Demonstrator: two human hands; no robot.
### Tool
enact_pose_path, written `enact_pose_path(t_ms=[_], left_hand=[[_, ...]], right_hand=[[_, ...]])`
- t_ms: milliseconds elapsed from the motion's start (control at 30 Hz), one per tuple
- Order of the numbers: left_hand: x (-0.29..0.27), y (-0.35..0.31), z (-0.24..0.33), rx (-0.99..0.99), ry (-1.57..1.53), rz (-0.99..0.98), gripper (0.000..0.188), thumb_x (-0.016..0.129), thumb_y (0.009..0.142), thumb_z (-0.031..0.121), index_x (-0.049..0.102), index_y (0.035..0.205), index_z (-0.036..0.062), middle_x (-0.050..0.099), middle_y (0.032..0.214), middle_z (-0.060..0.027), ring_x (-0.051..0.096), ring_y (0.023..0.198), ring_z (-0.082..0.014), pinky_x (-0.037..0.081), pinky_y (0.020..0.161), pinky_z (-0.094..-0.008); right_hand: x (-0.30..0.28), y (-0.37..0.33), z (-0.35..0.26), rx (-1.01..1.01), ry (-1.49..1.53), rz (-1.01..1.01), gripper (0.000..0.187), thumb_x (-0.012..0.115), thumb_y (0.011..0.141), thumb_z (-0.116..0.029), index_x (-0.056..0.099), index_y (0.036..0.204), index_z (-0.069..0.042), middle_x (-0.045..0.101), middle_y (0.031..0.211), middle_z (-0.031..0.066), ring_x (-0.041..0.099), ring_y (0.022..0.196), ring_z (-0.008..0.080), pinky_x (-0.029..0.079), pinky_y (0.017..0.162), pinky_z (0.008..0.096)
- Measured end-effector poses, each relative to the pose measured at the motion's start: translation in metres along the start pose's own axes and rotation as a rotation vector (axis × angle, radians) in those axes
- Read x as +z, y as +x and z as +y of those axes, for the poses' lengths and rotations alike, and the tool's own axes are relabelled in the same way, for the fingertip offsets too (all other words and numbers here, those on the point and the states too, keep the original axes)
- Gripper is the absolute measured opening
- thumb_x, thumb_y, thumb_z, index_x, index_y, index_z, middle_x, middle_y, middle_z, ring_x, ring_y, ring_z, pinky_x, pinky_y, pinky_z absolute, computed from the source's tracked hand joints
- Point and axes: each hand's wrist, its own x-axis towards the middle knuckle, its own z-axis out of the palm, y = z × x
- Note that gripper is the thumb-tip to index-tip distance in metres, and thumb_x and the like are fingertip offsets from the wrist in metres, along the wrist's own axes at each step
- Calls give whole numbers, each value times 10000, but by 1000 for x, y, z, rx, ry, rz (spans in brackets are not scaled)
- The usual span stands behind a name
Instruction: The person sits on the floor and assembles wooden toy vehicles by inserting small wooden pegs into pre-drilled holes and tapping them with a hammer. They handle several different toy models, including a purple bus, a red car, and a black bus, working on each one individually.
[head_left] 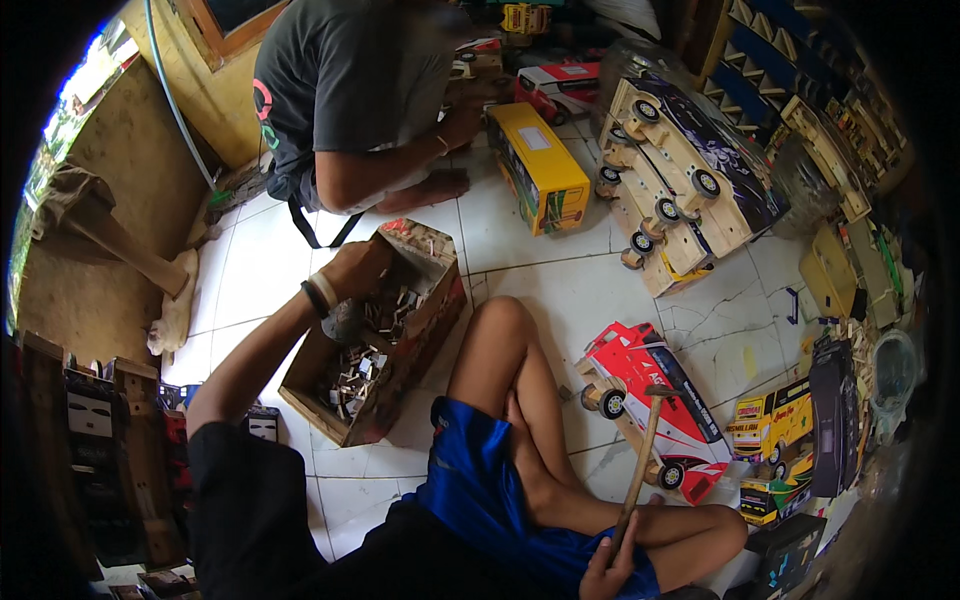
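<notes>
- Right hand, to the right of the box and nearer: fingers wrapped around a hammer.
- Red-and-white toy bus, right of the box: two wheels already on; whether its hidden side is finished, I cannot tell.
- Small pieces, inside the box: loose, seemingly unused.
- Left hand, at the box's far end: fingers bent downward; cannot tell whether they grasp anything.
- Yellow toy body, beyond the box, rightward: no wheels visible.
</notes>
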Motion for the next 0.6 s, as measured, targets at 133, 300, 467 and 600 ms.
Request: enact_pose_path(t_ms=[133,300,467,600], left_hand=[[12,21,-14,51,58,-236,219,761,785,147,725,970,35,729,982,-218,719,996,-378,577,826,-461],[38,35,-20,65,108,-368,257,754,774,131,733,1006,22,734,1020,-221,722,994,-390,589,832,-465],[48,35,-27,97,99,-418,268,803,746,218,758,960,63,755,938,-202,752,931,-388,611,779,-485],[47,31,-30,95,98,-444,344,782,765,186,753,1072,34,741,1029,-213,727,986,-367,590,839,-456]], right_hand=[[0,0,-5,29,63,-26,583,511,1043,-116,393,1582,70,552,1503,319,556,1400,393,413,1156,433],[3,0,-4,5,58,11,588,509,1041,-95,381,1592,67,530,1531,309,550,1405,372,409,1158,425],[5,1,0,-14,70,26,594,508,1041,-81,368,1600,63,495,1568,302,537,1419,374,401,1168,427],[2,2,1,12,72,2,592,501,1048,-95,362,1602,61,497,1565,305,525,1433,385,402,1169,430]])
